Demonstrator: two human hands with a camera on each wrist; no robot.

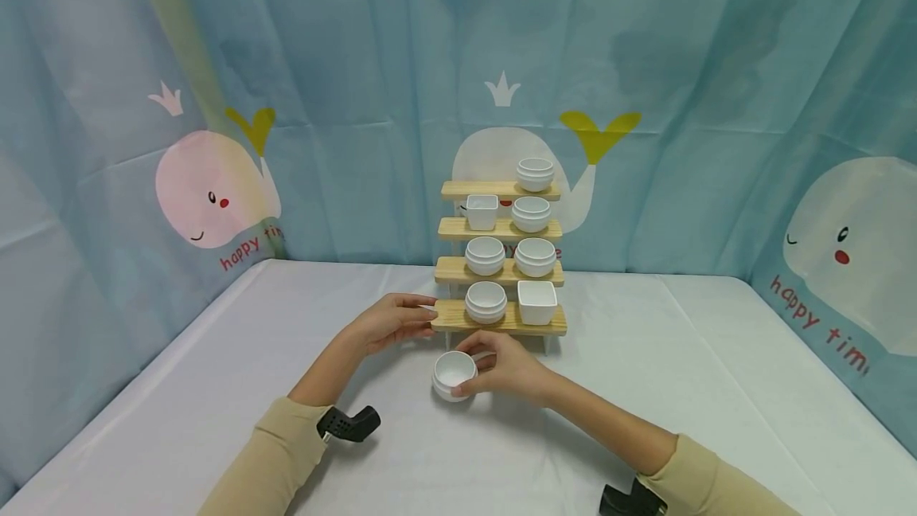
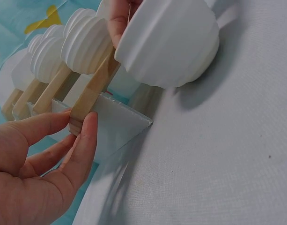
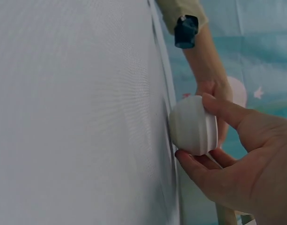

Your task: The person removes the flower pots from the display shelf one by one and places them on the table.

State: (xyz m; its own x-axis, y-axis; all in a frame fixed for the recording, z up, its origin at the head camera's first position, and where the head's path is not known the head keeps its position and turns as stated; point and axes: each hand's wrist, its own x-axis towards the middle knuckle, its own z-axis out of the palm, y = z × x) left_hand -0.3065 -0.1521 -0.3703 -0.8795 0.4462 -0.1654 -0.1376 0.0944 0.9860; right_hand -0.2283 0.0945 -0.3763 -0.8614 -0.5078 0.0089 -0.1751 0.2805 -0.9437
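A small round white bowl [image 1: 454, 373] with a ridged side is pinched by my right hand [image 1: 507, 370], just in front of the stand. In the right wrist view, thumb and fingertips grip opposite sides of the bowl [image 3: 192, 125] close over the white cloth. My left hand [image 1: 394, 322] pinches the left end of the lowest step of a wooden tiered stand [image 1: 447, 315]; the left wrist view has its fingertips on both faces of the wooden step [image 2: 89, 93]. On that step sit a round ribbed bowl [image 1: 485, 305] and a squarish white bowl [image 1: 537, 305].
Higher steps carry two round bowls, then a square cup [image 1: 482, 213] beside a round bowl [image 1: 532, 216], and a single bowl [image 1: 535, 175] at the top right. A white-covered table [image 1: 680, 388] spreads around the stand. Blue printed curtains [image 1: 358, 62] hang behind and at both sides.
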